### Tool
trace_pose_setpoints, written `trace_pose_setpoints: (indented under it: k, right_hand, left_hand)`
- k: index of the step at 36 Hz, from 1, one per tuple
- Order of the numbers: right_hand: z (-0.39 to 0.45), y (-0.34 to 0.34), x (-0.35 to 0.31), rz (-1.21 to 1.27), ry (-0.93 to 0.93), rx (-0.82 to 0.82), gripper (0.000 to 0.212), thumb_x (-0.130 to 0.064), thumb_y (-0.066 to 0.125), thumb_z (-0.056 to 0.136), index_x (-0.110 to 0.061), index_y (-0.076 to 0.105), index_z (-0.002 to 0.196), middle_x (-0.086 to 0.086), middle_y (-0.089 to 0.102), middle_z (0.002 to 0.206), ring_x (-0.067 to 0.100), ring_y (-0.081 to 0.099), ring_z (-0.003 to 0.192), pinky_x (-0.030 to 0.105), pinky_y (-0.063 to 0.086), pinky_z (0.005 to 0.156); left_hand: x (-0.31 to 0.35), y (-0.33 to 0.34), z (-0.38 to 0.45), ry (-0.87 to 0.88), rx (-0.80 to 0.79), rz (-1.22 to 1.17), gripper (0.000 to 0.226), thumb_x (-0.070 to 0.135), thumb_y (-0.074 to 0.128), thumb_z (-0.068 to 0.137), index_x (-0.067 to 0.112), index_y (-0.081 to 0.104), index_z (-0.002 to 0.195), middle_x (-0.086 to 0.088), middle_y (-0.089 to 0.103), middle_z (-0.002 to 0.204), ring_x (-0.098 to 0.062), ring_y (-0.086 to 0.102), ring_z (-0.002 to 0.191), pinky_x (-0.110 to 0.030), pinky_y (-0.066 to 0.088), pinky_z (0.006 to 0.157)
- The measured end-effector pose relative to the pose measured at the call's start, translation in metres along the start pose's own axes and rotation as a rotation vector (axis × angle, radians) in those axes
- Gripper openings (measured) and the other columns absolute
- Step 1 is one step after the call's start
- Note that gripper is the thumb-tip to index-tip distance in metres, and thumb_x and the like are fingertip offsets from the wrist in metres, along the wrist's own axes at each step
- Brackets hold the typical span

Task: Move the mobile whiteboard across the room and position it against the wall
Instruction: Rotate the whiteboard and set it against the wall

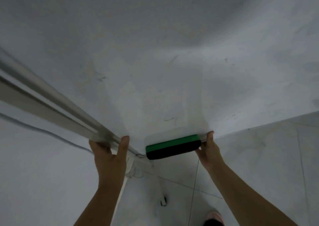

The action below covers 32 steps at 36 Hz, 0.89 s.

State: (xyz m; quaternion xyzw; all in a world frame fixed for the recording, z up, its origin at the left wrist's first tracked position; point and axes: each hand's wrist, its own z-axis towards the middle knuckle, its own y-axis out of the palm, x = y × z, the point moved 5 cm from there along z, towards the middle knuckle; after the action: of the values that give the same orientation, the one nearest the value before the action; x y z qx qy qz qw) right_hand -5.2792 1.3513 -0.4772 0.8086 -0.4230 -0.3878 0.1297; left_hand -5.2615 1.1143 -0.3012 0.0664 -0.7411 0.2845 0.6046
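Observation:
The mobile whiteboard fills most of the head view, its smudged white face very close to the camera. Its silver metal frame runs from the left edge down to the board's lower corner. My left hand grips that frame near the corner, thumb over the rail. My right hand holds the board's bottom edge, fingers curled over the tray lip. Between my hands a green and black eraser sits on the tray.
Pale tiled floor lies below the board. A caster wheel of the stand shows near the bottom centre. A white cord hangs under the corner. A foot in a pink slipper is at the bottom right.

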Motion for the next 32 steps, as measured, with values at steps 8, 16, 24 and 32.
trace_pose_setpoints:
  k: [8, 16, 24, 32]
  right_hand:
    - [-0.022, 0.035, 0.034, 0.052, 0.016, 0.009, 0.039, -0.025, 0.033, 0.100, -0.002, 0.043, 0.130, 0.006, 0.057, 0.107, 0.019, 0.056, 0.092, 0.034, 0.048, 0.081]
    - [-0.021, 0.028, 0.033, -0.012, 0.006, 0.107, 0.050, -0.034, 0.037, 0.098, 0.001, 0.042, 0.133, 0.018, 0.048, 0.138, 0.029, 0.048, 0.122, 0.038, 0.045, 0.095]
    - [-0.028, 0.030, 0.027, -0.032, 0.001, 0.112, 0.050, -0.034, 0.038, 0.098, 0.002, 0.042, 0.132, 0.020, 0.045, 0.140, 0.032, 0.044, 0.127, 0.040, 0.041, 0.096]
    - [-0.058, 0.022, 0.002, -0.286, -0.005, 0.167, 0.064, -0.037, 0.049, 0.093, -0.008, 0.028, 0.145, 0.012, 0.036, 0.147, 0.028, 0.036, 0.133, 0.044, 0.029, 0.114]
  left_hand:
    - [-0.003, -0.028, 0.009, -0.046, 0.006, -0.012, 0.079, 0.005, 0.073, 0.065, 0.014, 0.024, 0.126, 0.001, 0.043, 0.119, -0.016, 0.045, 0.111, -0.029, 0.033, 0.103]
    - [-0.006, -0.026, 0.009, -0.042, 0.022, -0.022, 0.081, 0.005, 0.077, 0.060, 0.012, 0.028, 0.124, -0.001, 0.045, 0.118, -0.018, 0.047, 0.111, -0.028, 0.034, 0.099]
    - [-0.005, -0.023, 0.008, -0.029, 0.012, -0.035, 0.085, 0.006, 0.077, 0.061, 0.010, 0.025, 0.129, -0.001, 0.044, 0.116, -0.018, 0.046, 0.108, -0.027, 0.033, 0.099]
    - [0.006, -0.029, -0.002, -0.042, -0.058, -0.035, 0.100, 0.029, 0.079, 0.055, 0.024, 0.019, 0.135, -0.003, 0.033, 0.144, -0.024, 0.034, 0.132, -0.040, 0.029, 0.112]
